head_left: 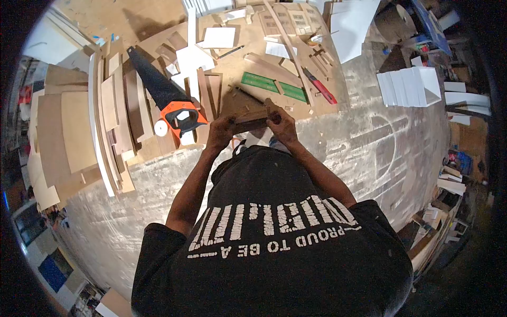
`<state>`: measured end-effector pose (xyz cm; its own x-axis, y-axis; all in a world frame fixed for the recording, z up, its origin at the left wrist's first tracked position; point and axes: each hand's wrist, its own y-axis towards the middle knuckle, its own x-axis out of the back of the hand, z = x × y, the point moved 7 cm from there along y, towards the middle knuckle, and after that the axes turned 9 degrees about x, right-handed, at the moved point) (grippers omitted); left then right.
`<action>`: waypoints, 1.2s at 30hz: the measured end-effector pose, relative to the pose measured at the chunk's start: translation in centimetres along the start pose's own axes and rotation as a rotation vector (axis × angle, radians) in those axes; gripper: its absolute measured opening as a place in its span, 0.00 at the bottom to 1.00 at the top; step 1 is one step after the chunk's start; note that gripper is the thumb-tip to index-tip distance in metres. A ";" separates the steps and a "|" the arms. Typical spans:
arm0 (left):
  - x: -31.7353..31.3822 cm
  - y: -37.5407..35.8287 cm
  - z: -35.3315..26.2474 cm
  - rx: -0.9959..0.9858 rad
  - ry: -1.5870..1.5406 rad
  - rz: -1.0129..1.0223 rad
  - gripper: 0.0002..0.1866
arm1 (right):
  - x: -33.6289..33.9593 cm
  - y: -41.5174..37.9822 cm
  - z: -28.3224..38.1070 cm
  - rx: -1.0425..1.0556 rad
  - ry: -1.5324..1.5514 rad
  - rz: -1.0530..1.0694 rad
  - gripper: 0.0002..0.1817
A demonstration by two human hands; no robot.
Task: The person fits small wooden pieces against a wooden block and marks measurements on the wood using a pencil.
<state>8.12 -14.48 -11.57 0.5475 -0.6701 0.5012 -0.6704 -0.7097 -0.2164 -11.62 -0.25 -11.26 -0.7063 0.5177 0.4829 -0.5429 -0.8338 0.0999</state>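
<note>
Head view: both hands are on one small, flat brown wood piece (pixel 250 117), held at the near edge of a light-brown wooden worktable (pixel 334 76). Left hand (pixel 221 131) curls round its left end, right hand (pixel 282 125) closes on its right end; grip narrow on both, finger detail partly hidden. Containers: a white ribbed, box-like item (pixel 407 87) sits right of the table; box or stacked boards, can't tell, contents unreadable. Two pale wood panels with window-like rectangular frames (pixel 285 22) lie at the far edge. Writing: black T-shirt (pixel 259 182) carries "PROUD TO BE A" in white print, upside down in view; the larger cracked white lettering isn't clearly legible. Green ruler-like strip (pixel 256 81) lies beyond the right hand, markings too small to read, small wood stick (pixel 279 87) at its middle. Right of that, a red-and-black utility knife (pixel 320 87), no readable label. Left of the hands, a hand saw with black blade and orange-and-black handle (pixel 151 79), white round disc or roll (pixel 161 128) just beside the handle. Thin dark pencil-like stick (pixel 231 52) near a white rectangular sheet (pixel 219 37), farther back.
</note>
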 end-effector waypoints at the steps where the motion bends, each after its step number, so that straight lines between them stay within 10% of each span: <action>1: 0.0 0.0 0.4 0.003 -0.015 -0.012 0.15 | 0.0 0.0 0.0 0.006 0.025 -0.013 0.24; 36: 0.9 -1.7 -0.9 -0.093 -0.113 -0.274 0.11 | 3.0 9.2 -1.5 0.021 -0.302 0.032 0.16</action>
<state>9.29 -13.70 -9.96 0.7628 -0.4803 0.4330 -0.5303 -0.8478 -0.0063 -19.39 -6.12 -10.20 -0.5541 0.4133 0.7225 -0.5110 -0.8541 0.0967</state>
